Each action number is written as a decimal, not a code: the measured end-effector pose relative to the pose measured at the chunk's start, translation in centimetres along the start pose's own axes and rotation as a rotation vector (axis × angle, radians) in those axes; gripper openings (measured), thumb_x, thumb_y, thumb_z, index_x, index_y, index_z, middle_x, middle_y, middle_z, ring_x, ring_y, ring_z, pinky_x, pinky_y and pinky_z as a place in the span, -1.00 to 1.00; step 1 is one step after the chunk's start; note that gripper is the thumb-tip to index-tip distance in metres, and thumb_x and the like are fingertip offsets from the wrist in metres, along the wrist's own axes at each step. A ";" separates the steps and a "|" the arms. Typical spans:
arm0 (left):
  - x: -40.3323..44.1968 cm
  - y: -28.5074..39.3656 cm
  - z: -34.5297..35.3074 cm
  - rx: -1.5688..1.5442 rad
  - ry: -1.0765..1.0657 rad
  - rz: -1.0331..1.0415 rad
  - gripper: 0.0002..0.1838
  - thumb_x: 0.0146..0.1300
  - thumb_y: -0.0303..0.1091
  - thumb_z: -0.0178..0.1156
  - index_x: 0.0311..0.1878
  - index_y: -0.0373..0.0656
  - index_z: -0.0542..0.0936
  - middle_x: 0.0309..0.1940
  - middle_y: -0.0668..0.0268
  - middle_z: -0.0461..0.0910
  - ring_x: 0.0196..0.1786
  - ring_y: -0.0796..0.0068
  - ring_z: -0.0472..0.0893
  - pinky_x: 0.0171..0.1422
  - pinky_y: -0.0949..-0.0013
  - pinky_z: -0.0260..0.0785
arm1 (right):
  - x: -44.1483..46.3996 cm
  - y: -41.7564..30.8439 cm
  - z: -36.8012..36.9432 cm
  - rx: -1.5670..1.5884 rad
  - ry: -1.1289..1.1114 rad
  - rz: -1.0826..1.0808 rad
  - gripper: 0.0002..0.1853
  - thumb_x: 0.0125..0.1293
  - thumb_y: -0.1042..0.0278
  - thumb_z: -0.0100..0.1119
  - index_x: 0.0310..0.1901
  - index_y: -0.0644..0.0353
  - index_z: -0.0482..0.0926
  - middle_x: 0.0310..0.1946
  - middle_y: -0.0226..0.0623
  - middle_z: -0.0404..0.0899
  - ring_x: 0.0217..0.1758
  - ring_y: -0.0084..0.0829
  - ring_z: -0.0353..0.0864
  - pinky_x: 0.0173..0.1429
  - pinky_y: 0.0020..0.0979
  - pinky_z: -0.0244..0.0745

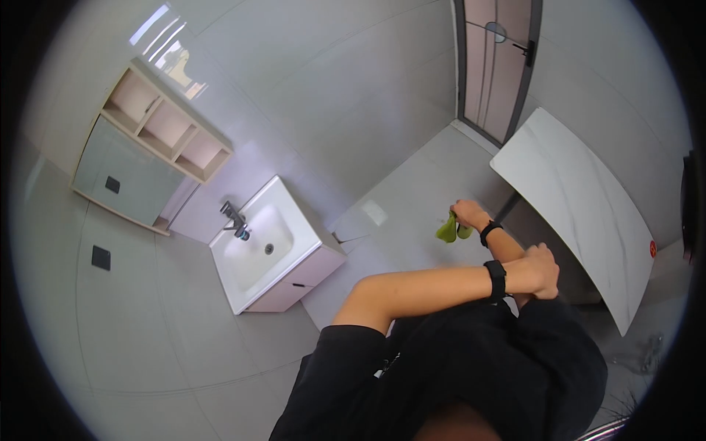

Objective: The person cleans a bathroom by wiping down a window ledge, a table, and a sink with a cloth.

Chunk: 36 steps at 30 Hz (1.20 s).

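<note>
My right hand [469, 213] is closed on a limp yellow-green cloth [446, 229], which hangs from the fingers above the floor. My left arm reaches across in front of my body. At its end, my left hand [542, 272] lies over my right arm near the elbow, below the rolled or short black sleeve [562, 338]. Its fingers are curled, and whatever they grip is hidden. Each wrist wears a black band, the left one [497, 279] being wider.
A white marbled tabletop [581, 198] stands close on my right. To the left are a white washbasin [287, 228] with a faucet [234, 220] and a mirror cabinet [129, 173] with open shelves. A framed door [496, 66] is at the far end.
</note>
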<state>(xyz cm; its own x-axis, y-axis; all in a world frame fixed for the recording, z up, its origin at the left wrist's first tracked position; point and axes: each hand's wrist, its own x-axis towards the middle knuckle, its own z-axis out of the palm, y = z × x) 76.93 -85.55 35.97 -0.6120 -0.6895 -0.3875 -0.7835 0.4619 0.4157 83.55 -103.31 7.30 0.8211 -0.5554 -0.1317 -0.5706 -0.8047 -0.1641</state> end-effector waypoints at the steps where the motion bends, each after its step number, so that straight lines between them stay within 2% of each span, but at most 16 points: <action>1: -1.0 0.3 -0.3 -0.025 -0.031 0.036 -0.54 0.12 -0.10 0.16 -0.06 -0.19 0.78 0.07 -0.01 0.64 0.30 0.03 0.46 0.28 0.10 0.36 | 0.2 -0.6 -0.4 0.013 -0.018 0.001 -0.82 0.14 0.41 0.23 -0.22 0.14 0.74 -0.26 -0.03 0.70 -0.15 0.04 0.72 -0.06 -0.04 0.65; 6: -3.6 -0.3 -0.7 -0.207 0.064 0.094 -0.47 0.24 -0.04 0.09 -0.01 -0.32 0.73 0.14 -0.09 0.58 0.32 -0.01 0.45 0.33 0.09 0.37 | 2.0 -2.1 -1.2 -0.044 -0.054 -0.066 -0.81 0.15 0.38 0.23 -0.21 0.13 0.74 -0.26 -0.05 0.71 -0.15 0.03 0.73 -0.05 -0.04 0.66; 12: -2.5 -6.9 -0.7 -0.051 0.176 -0.230 -0.45 0.32 -0.05 0.06 0.05 -0.38 0.69 0.21 -0.10 0.53 0.31 -0.01 0.45 0.36 0.07 0.37 | 5.9 -5.2 -2.4 -0.154 -0.081 -0.205 -0.79 0.18 0.37 0.24 -0.15 0.11 0.72 -0.21 -0.10 0.68 -0.16 0.01 0.72 -0.07 -0.03 0.65; 16: -4.7 -5.7 0.6 -0.042 0.358 -0.190 -0.51 0.29 -0.08 0.10 -0.02 -0.34 0.72 0.05 -0.02 0.59 0.18 0.06 0.47 0.18 0.14 0.39 | 7.0 -7.4 -3.3 -0.192 -0.050 -0.278 -0.83 0.19 0.34 0.25 -0.20 0.08 0.73 -0.26 -0.13 0.70 -0.19 -0.03 0.74 -0.10 -0.07 0.66; 17: -6.2 -5.2 -0.7 0.141 0.201 0.019 -0.54 0.26 -0.09 0.13 -0.10 -0.36 0.72 -0.04 -0.03 0.60 0.10 0.07 0.47 0.12 0.16 0.38 | 7.9 -7.3 -2.0 -0.173 -0.018 -0.302 -0.86 0.19 0.34 0.25 -0.24 0.07 0.74 -0.29 -0.14 0.71 -0.21 -0.05 0.75 -0.14 -0.08 0.66; 18: -6.5 -4.4 0.4 -0.021 0.355 -0.013 -0.57 0.26 -0.14 0.12 -0.18 -0.39 0.70 -0.08 -0.04 0.61 0.08 0.02 0.49 0.15 0.13 0.36 | 8.4 -7.8 -1.5 -0.152 0.011 -0.326 -0.88 0.19 0.34 0.25 -0.29 0.07 0.74 -0.33 -0.15 0.72 -0.23 -0.07 0.76 -0.17 -0.10 0.67; 20: -8.1 -3.3 1.8 -0.124 0.510 -0.026 -0.56 0.30 -0.16 0.08 -0.15 -0.44 0.68 -0.08 -0.04 0.61 0.06 0.01 0.50 0.19 0.13 0.32 | 9.8 -8.5 -1.1 -0.156 -0.024 -0.347 -0.88 0.19 0.31 0.25 -0.29 0.07 0.74 -0.33 -0.14 0.72 -0.25 -0.05 0.75 -0.17 -0.08 0.66; 22: -8.6 -4.7 1.2 -0.194 0.530 0.015 -0.54 0.31 -0.16 0.08 -0.07 -0.46 0.65 -0.07 -0.05 0.61 0.03 0.00 0.50 0.21 0.11 0.30 | 11.0 -9.0 -0.8 -0.160 -0.075 -0.380 -0.86 0.21 0.28 0.24 -0.26 0.07 0.73 -0.30 -0.12 0.70 -0.24 -0.02 0.73 -0.15 -0.05 0.65; 24: -8.3 -7.9 -0.3 -0.217 0.443 0.003 -0.49 0.29 -0.10 0.11 -0.01 -0.46 0.62 -0.03 -0.10 0.58 0.03 0.01 0.49 0.23 0.09 0.29 | 11.5 -10.7 -1.8 -0.173 -0.053 -0.402 -0.89 0.16 0.37 0.26 -0.31 0.10 0.74 -0.35 -0.14 0.73 -0.24 -0.04 0.75 -0.17 -0.10 0.67; 26: -5.9 -12.2 1.5 -0.159 0.636 -0.180 -0.51 0.31 -0.09 0.10 -0.05 -0.43 0.62 -0.03 -0.06 0.57 0.03 0.04 0.47 0.24 0.10 0.27 | 13.2 -11.4 -1.8 -0.180 -0.030 -0.442 -0.89 0.15 0.38 0.26 -0.32 0.10 0.74 -0.36 -0.13 0.73 -0.23 -0.04 0.75 -0.16 -0.10 0.67; 29: -6.3 -16.1 2.1 -0.186 0.748 -0.323 -0.54 0.30 -0.10 0.11 -0.11 -0.41 0.61 -0.06 -0.04 0.56 0.03 0.06 0.46 0.20 0.11 0.31 | 14.4 -13.3 -2.2 -0.205 -0.037 -0.537 -0.89 0.16 0.37 0.25 -0.34 0.12 0.75 -0.36 -0.12 0.74 -0.25 -0.03 0.76 -0.15 -0.08 0.67; 30: -6.7 -16.1 1.9 0.036 0.783 -0.183 -0.57 0.29 -0.12 0.13 -0.15 -0.42 0.59 -0.08 -0.04 0.55 0.03 0.04 0.47 0.12 0.08 0.37 | 15.6 -13.4 -1.6 -0.228 -0.025 -0.576 -0.89 0.16 0.37 0.25 -0.34 0.12 0.75 -0.36 -0.12 0.74 -0.25 -0.03 0.76 -0.16 -0.08 0.67; 31: -7.0 -16.0 1.9 -0.018 0.734 -0.095 -0.59 0.30 -0.16 0.12 -0.15 -0.43 0.59 -0.10 -0.04 0.55 0.01 0.03 0.48 0.10 0.06 0.39 | 17.7 -13.7 0.6 -0.274 -0.051 -0.585 -0.88 0.16 0.29 0.30 -0.31 0.09 0.73 -0.34 -0.15 0.72 -0.24 -0.02 0.75 -0.16 -0.06 0.64; 34: -11.8 -14.6 -1.4 -0.297 0.696 0.058 -0.65 0.33 -0.23 0.08 -0.14 -0.40 0.58 -0.14 -0.04 0.56 -0.01 0.02 0.51 0.08 0.04 0.42 | 21.1 -15.4 2.0 -0.173 -0.037 -0.684 -0.88 0.13 0.29 0.32 -0.32 0.09 0.73 -0.37 -0.14 0.72 -0.29 -0.01 0.73 -0.19 -0.05 0.63; 35: -12.3 -15.6 -2.0 -0.398 0.707 0.095 -0.67 0.34 -0.25 0.07 -0.13 -0.39 0.58 -0.15 -0.03 0.56 -0.01 0.02 0.53 0.08 0.04 0.43 | 21.9 -16.9 0.3 -0.140 -0.139 -0.670 -0.84 0.16 0.27 0.31 -0.26 0.11 0.71 -0.32 -0.09 0.69 -0.24 0.01 0.71 -0.15 -0.03 0.62; 36: -11.9 -18.1 -1.5 -0.490 0.720 0.169 -0.73 0.34 -0.25 0.07 -0.15 -0.29 0.60 -0.18 0.00 0.57 -0.02 0.06 0.56 0.04 0.06 0.44 | 22.8 -18.0 -0.9 -0.066 -0.113 -0.709 -0.82 0.17 0.27 0.30 -0.23 0.13 0.70 -0.29 -0.07 0.68 -0.22 0.02 0.70 -0.13 -0.03 0.61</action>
<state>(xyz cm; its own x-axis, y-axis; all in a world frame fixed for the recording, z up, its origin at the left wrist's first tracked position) 98.59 -86.51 34.28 -0.3700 -0.8937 0.2538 -0.4537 0.4122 0.7901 112.56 -101.65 8.12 0.9850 0.1276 -0.1163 0.1042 -0.9765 -0.1888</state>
